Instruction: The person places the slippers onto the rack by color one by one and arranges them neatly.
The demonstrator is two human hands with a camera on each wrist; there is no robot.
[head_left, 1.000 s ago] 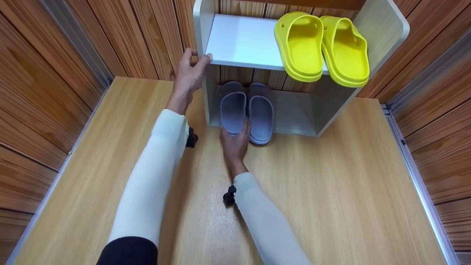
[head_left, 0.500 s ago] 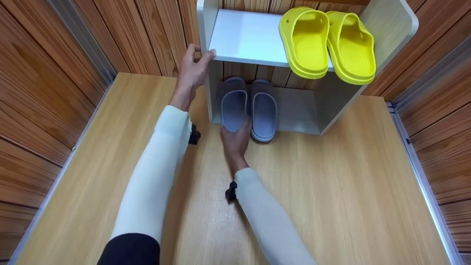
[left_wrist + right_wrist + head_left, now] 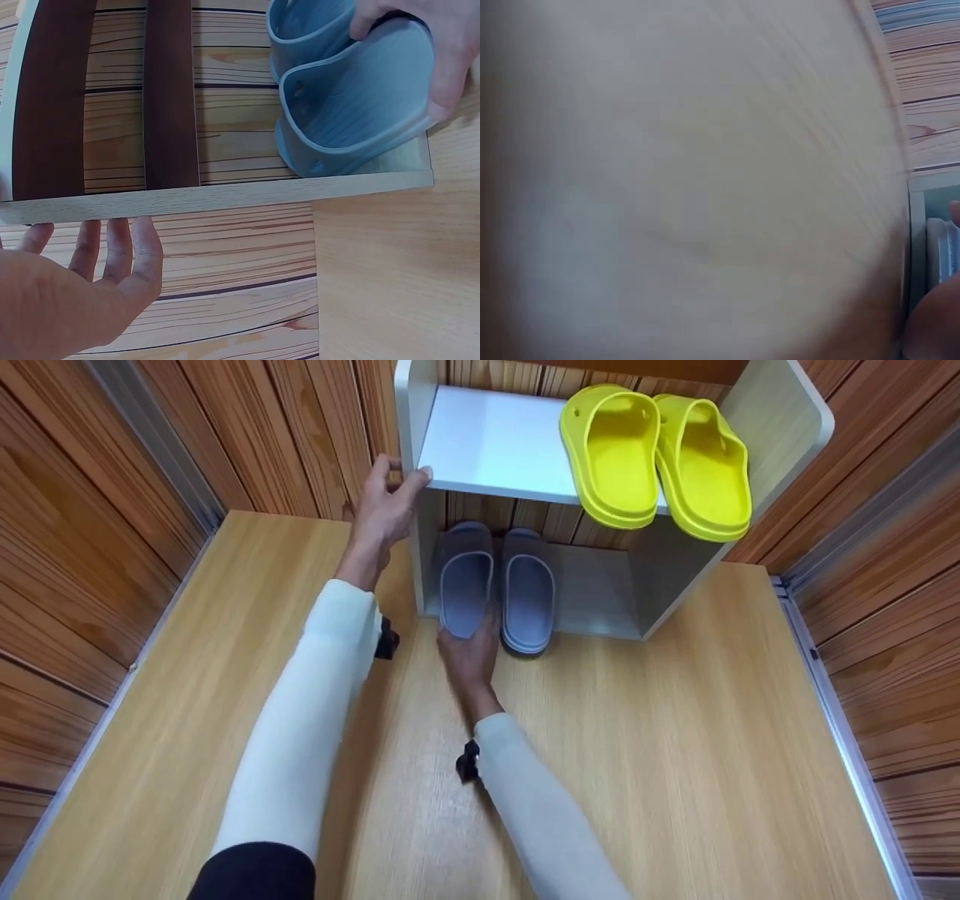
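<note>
In the head view my left hand [image 3: 381, 514] grips the left side panel of a small shoe rack [image 3: 694, 574], thumb on the front edge by the upper board. The left wrist view has its fingers [image 3: 120, 251] against the panel's outer face. My right hand [image 3: 472, 656] holds the heel of the left grey clog [image 3: 466, 585], thumb on one side and fingers on the other. Beside it stands the right grey clog [image 3: 528, 600]; both are on the bottom board, toes inward, heels out past the front edge. The sleeve fills most of the right wrist view.
A pair of yellow clogs [image 3: 619, 465] sits on the right of the upper shelf [image 3: 499, 439], heels overhanging the front. Wood-plank walls [image 3: 82, 510] with metal edging enclose the wooden floor [image 3: 675, 750] on both sides and behind.
The left grey clog has shifted slightly left with my right hand, widening the gap to the other one. My left hand stays on the rack; the head view sways a little.
</note>
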